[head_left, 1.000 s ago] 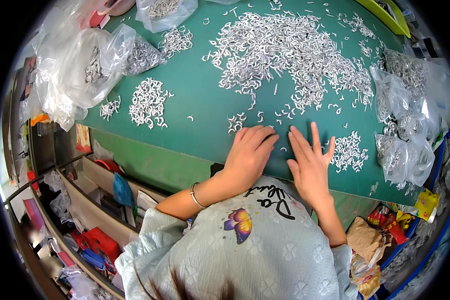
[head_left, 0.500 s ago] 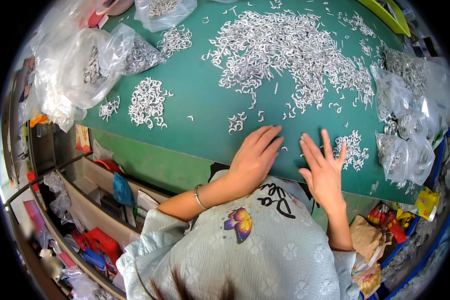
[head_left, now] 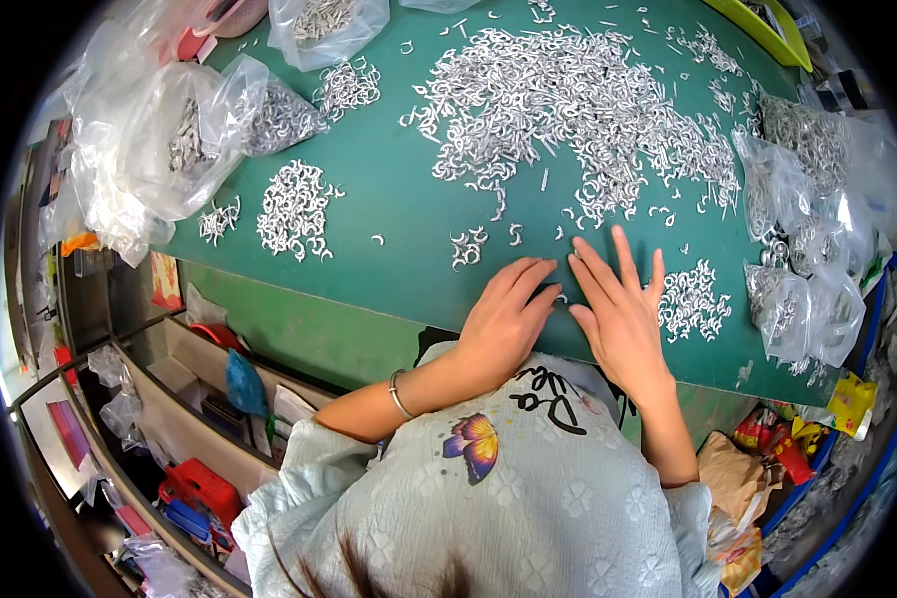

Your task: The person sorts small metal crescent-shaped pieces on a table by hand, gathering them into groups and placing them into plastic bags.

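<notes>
On the green tabletop [head_left: 389, 204], my left hand [head_left: 505, 317] rests near the front edge, its fingers stretched to the right and slightly bent. Nothing shows in it. My right hand [head_left: 618, 317] lies beside it with the fingers spread and nothing held. A small curved metal piece [head_left: 563, 298] lies in the gap between the hands, partly hidden by fingertips. Just beyond the left hand sits a small cluster of curved metal pieces [head_left: 466, 247]. To the right of my right hand is a larger pile of them [head_left: 695, 302]. The big metal heap [head_left: 568, 110] spreads further back.
At left lie two piles of pieces [head_left: 295, 211] [head_left: 218, 220] and clear plastic bags [head_left: 269, 115] of metal parts. More filled bags [head_left: 807, 299] line the right edge. A yellow-green tray [head_left: 782, 35] stands back right. Below left are drawers [head_left: 189, 384] with mixed items.
My right hand has moved left and slightly away from me, nearer the left hand and off the right pile. My left hand has barely moved.
</notes>
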{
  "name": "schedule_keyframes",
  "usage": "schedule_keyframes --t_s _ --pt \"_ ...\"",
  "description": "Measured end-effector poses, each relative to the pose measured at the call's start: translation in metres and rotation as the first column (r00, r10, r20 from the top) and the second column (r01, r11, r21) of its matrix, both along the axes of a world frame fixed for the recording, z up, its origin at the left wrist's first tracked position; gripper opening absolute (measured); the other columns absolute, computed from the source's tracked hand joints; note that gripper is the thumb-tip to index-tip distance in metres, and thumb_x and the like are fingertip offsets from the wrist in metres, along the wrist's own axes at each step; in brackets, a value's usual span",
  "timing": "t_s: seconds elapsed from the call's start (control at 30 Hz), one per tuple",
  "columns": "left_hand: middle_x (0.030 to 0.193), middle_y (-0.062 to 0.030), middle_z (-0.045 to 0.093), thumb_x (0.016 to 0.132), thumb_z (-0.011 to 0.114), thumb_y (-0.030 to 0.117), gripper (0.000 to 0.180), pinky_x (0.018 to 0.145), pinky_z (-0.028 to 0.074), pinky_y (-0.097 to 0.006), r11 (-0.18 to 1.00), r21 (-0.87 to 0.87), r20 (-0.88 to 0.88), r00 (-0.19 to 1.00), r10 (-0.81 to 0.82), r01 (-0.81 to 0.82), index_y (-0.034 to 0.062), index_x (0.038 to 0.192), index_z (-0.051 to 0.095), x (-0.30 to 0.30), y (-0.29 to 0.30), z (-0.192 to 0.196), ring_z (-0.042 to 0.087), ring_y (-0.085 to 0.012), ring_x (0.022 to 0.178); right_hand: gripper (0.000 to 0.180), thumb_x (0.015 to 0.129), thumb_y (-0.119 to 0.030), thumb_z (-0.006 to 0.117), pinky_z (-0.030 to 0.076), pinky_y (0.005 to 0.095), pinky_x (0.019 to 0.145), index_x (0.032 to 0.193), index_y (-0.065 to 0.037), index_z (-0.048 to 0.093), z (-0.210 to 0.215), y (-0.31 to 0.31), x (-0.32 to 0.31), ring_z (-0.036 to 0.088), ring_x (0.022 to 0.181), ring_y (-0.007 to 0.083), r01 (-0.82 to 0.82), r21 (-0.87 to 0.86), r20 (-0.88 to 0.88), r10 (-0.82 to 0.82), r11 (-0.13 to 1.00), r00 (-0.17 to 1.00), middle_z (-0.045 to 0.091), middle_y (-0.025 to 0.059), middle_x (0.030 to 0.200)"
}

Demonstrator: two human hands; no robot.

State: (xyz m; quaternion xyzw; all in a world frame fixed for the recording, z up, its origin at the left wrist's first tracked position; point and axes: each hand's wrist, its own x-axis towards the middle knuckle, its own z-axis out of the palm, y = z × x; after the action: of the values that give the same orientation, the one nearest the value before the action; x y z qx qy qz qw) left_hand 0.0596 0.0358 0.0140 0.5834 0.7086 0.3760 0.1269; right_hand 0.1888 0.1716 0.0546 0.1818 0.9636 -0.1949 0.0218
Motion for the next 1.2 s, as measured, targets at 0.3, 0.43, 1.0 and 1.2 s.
schedule_keyframes --t_s 0.3,0.43,1.0,1.2 --pt "0.117 -0.0167 0.057 0.074 0.067 -0.003 0.029 0.094 0.046 -0.044 0.997 0.065 0.032 0.999 0.039 -0.041 -0.004 0.104 0.062 0.003 0.0 0.0 0.053 -0.0355 0.113 0.055 0.086 -0.023 0.065 0.011 0.0684 0.11 0.136 -0.005 0.052 -0.009 0.003 -0.019 0.023 0.145 0.0325 -0.055 -0.023 -0.075 0.054 0.998 0.996 0.041 0.0016 0.149" --pt "0.11 -0.0147 0.059 0.074 0.069 -0.004 0.029 0.091 0.046 -0.043 0.994 0.039 0.049 0.993 0.104 -0.106 -0.0033 0.103 0.063 -0.008 -0.004 0.007 0.055 -0.0351 0.109 0.059 0.083 -0.025 0.067 0.01 0.0686 0.111 0.137 -0.005 0.052 0.003 -0.006 0.01 0.023 0.145 0.0327 -0.038 -0.063 0.045 0.041 0.997 0.998 0.041 0.0014 0.15" --pt "0.123 -0.0174 0.056 0.072 0.065 -0.003 0.036 0.1 0.045 -0.046 0.987 0.038 -0.051 0.986 -0.156 0.158 -0.005 0.108 0.063 0.002 0.017 -0.005 0.049 -0.0373 0.122 0.047 0.09 -0.015 0.061 0.012 0.0635 0.112 0.135 -0.004 0.053 -0.008 0.025 -0.031 0.03 0.143 0.0305 0.039 0.037 -0.218 -0.03 0.999 0.976 0.045 0.0054 0.147" --pt "0.12 -0.0155 0.058 0.074 0.068 -0.004 0.03 0.095 0.047 -0.044 0.994 0.06 0.037 0.994 -0.099 0.097 -0.0022 0.104 0.064 -0.005 -0.004 -0.002 0.053 -0.0368 0.119 0.053 0.087 -0.018 0.065 0.012 0.0648 0.113 0.136 -0.002 0.051 -0.003 0.014 -0.002 0.03 0.143 0.0307 0.002 -0.112 -0.116 -0.015 0.994 0.993 0.045 0.0064 0.147"
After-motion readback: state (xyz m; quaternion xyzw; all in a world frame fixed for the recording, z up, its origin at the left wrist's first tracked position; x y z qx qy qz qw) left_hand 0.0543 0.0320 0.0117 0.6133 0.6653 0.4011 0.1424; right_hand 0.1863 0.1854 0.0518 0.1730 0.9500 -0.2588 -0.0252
